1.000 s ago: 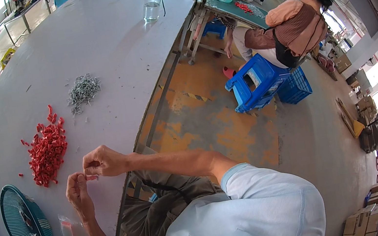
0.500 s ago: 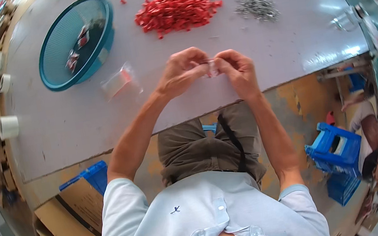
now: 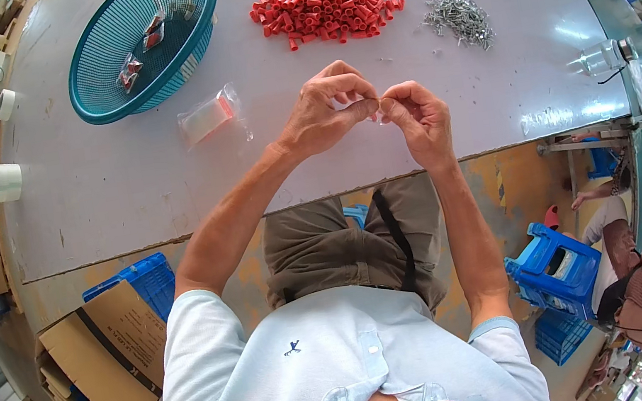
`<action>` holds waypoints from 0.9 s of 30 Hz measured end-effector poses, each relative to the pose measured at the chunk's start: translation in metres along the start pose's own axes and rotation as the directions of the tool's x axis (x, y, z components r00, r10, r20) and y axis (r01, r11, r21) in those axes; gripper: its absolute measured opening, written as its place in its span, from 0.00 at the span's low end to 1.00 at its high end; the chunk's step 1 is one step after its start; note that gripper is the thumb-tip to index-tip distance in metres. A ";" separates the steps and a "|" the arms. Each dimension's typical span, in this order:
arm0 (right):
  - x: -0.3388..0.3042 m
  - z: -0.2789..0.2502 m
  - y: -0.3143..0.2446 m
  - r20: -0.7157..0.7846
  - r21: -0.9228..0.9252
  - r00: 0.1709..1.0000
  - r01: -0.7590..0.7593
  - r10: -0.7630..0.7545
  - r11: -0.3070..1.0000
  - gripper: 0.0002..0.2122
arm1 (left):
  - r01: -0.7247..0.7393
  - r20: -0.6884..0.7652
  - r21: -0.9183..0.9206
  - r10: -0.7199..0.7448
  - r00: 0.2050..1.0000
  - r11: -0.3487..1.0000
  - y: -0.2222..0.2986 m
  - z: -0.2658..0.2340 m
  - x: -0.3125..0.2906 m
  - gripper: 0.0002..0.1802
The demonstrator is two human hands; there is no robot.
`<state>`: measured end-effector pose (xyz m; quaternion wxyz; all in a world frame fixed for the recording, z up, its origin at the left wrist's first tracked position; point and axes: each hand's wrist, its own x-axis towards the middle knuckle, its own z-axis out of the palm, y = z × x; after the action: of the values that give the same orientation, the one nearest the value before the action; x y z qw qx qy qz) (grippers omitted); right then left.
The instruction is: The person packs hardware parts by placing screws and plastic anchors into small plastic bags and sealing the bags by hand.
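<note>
Clear packet [image 3: 382,118], mostly hidden, is above the near middle of the bench [image 3: 128,199]. A teal basket [image 3: 103,46] stands far left; red caps [image 3: 326,8] lie heaped far centre. Left hand [image 3: 326,111] and right hand [image 3: 419,115] pinch the packet between fingertips; right of the caps lie grey metal pieces [image 3: 460,21].

On the table [image 3: 520,77], left to right: basket [image 3: 93,60], tube pile [image 3: 328,6], metal pieces [image 3: 462,20]

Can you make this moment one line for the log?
left hand and right hand: pinching clear plastic | red tubes: heaped on table | silver pieces: heaped right of tubes | teal basket: holds small packets
</note>
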<state>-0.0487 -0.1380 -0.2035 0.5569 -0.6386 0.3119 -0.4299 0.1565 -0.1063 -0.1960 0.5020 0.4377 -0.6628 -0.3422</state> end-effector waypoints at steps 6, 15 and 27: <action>0.000 0.007 -0.014 -0.026 -0.070 0.998 -0.055 0.053 0.996 0.03 | 0.092 -0.080 -0.085 -0.099 0.992 0.992 -0.004 -0.006 -0.003 0.04; 0.020 0.001 -0.031 0.098 -0.245 0.995 0.025 -0.001 0.969 0.04 | 0.221 -0.044 -0.265 -0.240 0.970 0.939 0.010 -0.010 -0.004 0.05; 0.148 0.103 -0.116 0.122 0.124 0.980 0.140 -0.155 0.982 0.10 | -0.212 -0.150 0.076 0.222 0.964 0.974 -0.004 0.015 -0.009 0.05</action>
<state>0.0989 -0.2004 -0.0611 0.5785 -0.6537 0.2011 -0.4445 0.1438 -0.0997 -0.2066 0.5739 0.4028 -0.6750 -0.2298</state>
